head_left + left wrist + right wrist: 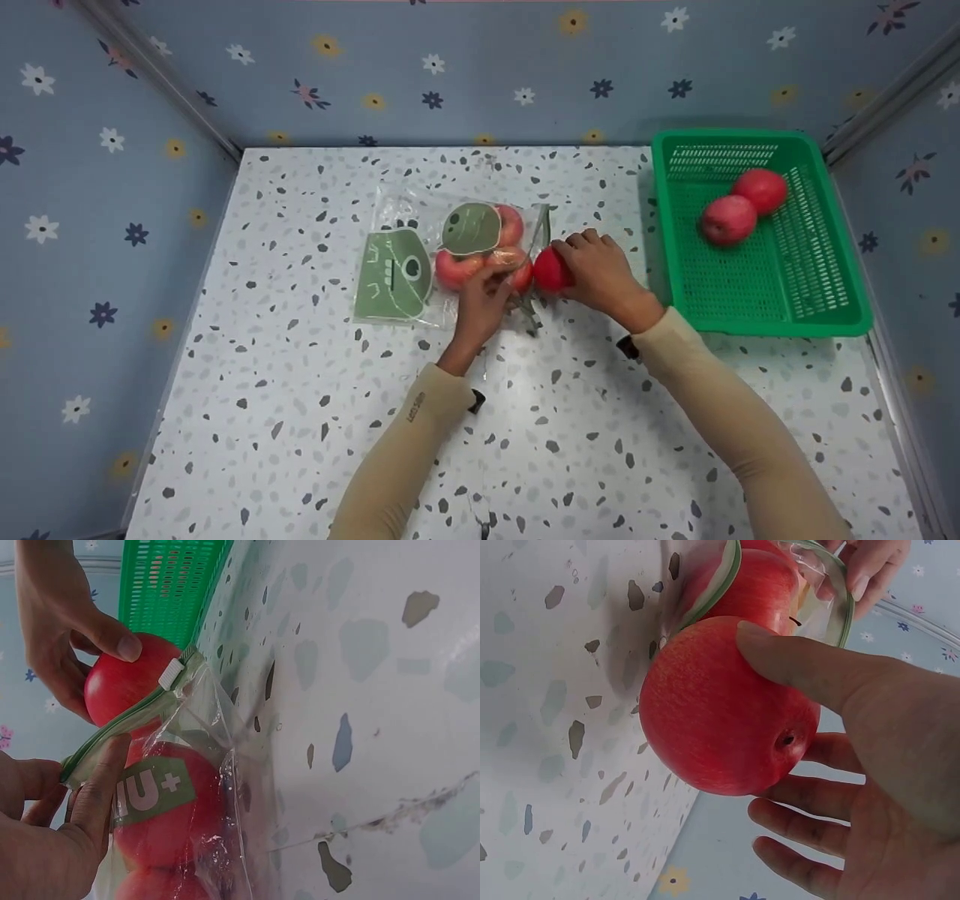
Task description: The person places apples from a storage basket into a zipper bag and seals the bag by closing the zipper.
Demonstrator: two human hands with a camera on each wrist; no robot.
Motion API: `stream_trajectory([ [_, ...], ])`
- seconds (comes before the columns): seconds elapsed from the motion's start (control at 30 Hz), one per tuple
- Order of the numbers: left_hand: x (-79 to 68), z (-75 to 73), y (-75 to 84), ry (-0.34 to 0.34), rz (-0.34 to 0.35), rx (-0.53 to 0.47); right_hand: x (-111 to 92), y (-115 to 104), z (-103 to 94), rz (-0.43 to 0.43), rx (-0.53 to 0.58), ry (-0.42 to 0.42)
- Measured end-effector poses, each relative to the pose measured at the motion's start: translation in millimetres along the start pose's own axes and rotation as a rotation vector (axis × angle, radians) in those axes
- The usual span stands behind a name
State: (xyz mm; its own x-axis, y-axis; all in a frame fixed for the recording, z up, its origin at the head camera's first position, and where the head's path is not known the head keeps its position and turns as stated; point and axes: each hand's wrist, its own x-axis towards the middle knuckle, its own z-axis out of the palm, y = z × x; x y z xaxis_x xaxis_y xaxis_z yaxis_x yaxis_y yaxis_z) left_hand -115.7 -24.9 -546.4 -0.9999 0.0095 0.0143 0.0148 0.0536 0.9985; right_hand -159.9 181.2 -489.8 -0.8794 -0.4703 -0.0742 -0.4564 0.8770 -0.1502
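Observation:
A clear zip bag (409, 202) with green printed patches lies flat on the table, its mouth toward the right. Several red apples (456, 271) are inside it. My left hand (480, 307) pinches the bag's edge at the mouth; in the left wrist view the green zip strip with a white slider (172, 674) runs up from those fingers. My right hand (606, 276) grips another red apple (716, 712) between thumb and fingers, right at the bag's opening. In the right wrist view the mouth gapes, with an apple (761, 589) showing just behind the held one.
To the right stands a green plastic basket (772, 328) with two red apples (729, 220) in it. The speckled white table (570, 450) is bordered by flower-patterned blue walls (480, 75) at the back and both sides.

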Motion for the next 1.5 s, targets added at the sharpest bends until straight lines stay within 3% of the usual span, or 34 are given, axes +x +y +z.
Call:
stream_trajectory([
  [0.53,-0.6,2.9,0.8,-0.007,0.046,0.008,2,-8,7.4,0.007,-0.012,0.007],
  [0.73,-1.2,2.9,-0.4,-0.01,0.02,0.025,5,-10,13.1,-0.001,0.009,0.041],
  [0.9,-0.6,2.6,-2.3,-0.024,0.029,0.028,5,-10,17.9,-0.007,0.053,0.079],
  [1.27,-0.5,1.9,-1.1,-0.019,0.125,0.082,6,-10,22.3,0.022,0.199,0.132],
  [1.5,-0.1,2.2,-1.2,-0.018,0.12,0.08,9,-10,28.0,0.091,0.309,0.123],
])
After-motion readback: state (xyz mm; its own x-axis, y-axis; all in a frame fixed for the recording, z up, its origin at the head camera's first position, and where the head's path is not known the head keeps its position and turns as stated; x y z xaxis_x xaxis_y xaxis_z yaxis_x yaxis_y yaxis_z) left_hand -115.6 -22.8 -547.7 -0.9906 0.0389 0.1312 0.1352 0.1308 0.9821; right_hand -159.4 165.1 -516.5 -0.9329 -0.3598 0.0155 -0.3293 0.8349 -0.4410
